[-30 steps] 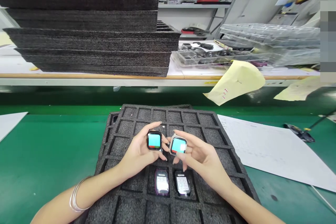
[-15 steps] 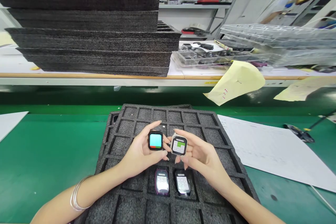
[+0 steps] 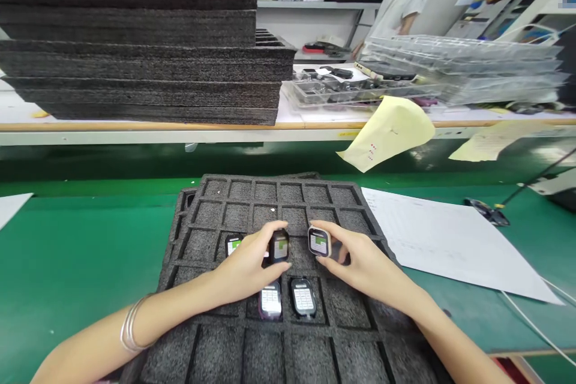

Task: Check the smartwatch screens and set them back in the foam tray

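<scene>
My left hand [image 3: 254, 264] is closed on a dark-cased smartwatch [image 3: 279, 246], held on edge between thumb and fingers just above the foam tray [image 3: 297, 360]. My right hand [image 3: 360, 252] grips a pale-cased smartwatch [image 3: 319, 242], its screen showing a white grid with a green patch. Below them, a purple-edged watch [image 3: 270, 301] and a black-edged watch [image 3: 303, 298] lie in neighbouring tray compartments, both screens lit. Another lit watch [image 3: 233, 245] sits in the tray left of my left hand, partly covered by it.
Behind the tray a shelf carries a tall stack of black foam trays [image 3: 180, 66], a clear plastic box of parts [image 3: 324, 93] and stacked clear trays [image 3: 495, 72]. A yellow paper [image 3: 387, 132] hangs from its edge. White sheets [image 3: 450, 246] lie at right. A person [image 3: 400, 6] stands behind.
My hands have drawn apart, each with its watch. The left one has tipped on edge and its bright cyan screen now looks dim. A person has come into view behind.
</scene>
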{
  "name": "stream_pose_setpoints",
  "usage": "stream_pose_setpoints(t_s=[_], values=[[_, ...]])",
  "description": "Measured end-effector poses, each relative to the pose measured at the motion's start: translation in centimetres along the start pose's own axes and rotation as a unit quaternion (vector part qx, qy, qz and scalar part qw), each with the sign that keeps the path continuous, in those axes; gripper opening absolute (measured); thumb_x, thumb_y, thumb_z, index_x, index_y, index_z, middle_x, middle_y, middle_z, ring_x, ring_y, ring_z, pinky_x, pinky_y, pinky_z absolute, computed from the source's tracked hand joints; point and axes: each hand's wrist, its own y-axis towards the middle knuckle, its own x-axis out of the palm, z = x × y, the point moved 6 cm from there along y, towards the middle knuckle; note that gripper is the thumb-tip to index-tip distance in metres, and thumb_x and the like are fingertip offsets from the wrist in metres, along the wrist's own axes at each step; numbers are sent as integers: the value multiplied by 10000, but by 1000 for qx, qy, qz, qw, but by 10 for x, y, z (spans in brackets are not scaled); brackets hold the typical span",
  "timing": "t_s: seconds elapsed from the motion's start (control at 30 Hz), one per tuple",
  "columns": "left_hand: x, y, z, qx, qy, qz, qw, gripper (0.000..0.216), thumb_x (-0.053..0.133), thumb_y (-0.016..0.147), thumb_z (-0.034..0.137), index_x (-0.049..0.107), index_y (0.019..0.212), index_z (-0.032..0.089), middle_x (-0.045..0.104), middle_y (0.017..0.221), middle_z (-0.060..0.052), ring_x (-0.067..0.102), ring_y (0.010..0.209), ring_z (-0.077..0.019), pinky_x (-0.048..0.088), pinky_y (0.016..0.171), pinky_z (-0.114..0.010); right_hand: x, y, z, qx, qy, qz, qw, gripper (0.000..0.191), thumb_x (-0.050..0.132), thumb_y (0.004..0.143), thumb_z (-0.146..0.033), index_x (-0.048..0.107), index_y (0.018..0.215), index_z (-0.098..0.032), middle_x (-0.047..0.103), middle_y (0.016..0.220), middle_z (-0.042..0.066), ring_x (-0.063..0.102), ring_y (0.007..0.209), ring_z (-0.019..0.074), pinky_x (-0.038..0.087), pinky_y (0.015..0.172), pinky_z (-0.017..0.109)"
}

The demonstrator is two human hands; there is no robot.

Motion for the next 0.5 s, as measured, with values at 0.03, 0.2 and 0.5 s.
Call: stream_pose_setpoints(t_s=[0.03, 0.2, 0.5], values=[[3, 3, 2, 22, 64, -4, 998, 541, 665, 843, 248, 449, 1339, 242, 626, 1229, -102, 594, 1144, -294, 461, 993, -457, -2, -5, 4, -9, -30, -5, 999, 501, 637, 814, -192, 562, 1309, -208, 688, 1117, 96, 671, 772, 251, 549, 747, 391], [25, 23, 8, 109, 288, -50, 950, 423, 735, 794, 322, 576, 1152, 163, 621, 1132, -123, 554, 1069, -324, 462, 904, -477, -7, -20, 20, -13, -104, -44, 993, 366, 622, 865, -267, 592, 1220, -187, 605, 1137, 109, 627, 1016, 304, 523, 873, 424], [29, 30, 7, 140, 322, -75, 933, 621, 751, 770, 508, 569, 1214, 113, 589, 1163, -163, 530, 1072, -334, 453, 890, -479, -11, -18, 19, -31, -81, -38, 995, 435, 611, 934, -376, 544, 1336, -225, 557, 1230, 121, 559, 1153, 321, 475, 974, 464]])
